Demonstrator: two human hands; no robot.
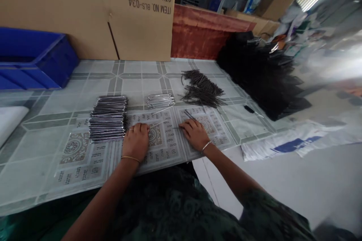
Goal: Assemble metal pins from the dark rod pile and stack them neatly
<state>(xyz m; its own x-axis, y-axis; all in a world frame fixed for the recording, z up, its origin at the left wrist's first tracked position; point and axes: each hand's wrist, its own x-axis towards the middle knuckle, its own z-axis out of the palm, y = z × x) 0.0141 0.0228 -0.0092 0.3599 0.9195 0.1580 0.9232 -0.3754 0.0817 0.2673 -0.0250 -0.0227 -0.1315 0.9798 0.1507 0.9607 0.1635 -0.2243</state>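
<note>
My left hand [136,141] rests low over the patterned mat, fingers closed around a thin silver rod [158,124] that points to the right. Across from it, my right hand [195,134] pinches a thin dark strand [177,127], its tip towards the left hand. The two tips are apart. Left of my left hand lies a thick stack of dark and silver rods [108,118]. Beyond my hands is a smaller bundle of silver rods [160,101]. A loose pile of dark thin strands [202,88] lies behind my right hand.
A blue plastic bin [56,60] stands at the back left, before a large cardboard sheet [141,26]. Black material [257,75] is heaped along the right edge. A small black piece [249,109] lies near it. White sacking [283,143] hangs off the right side.
</note>
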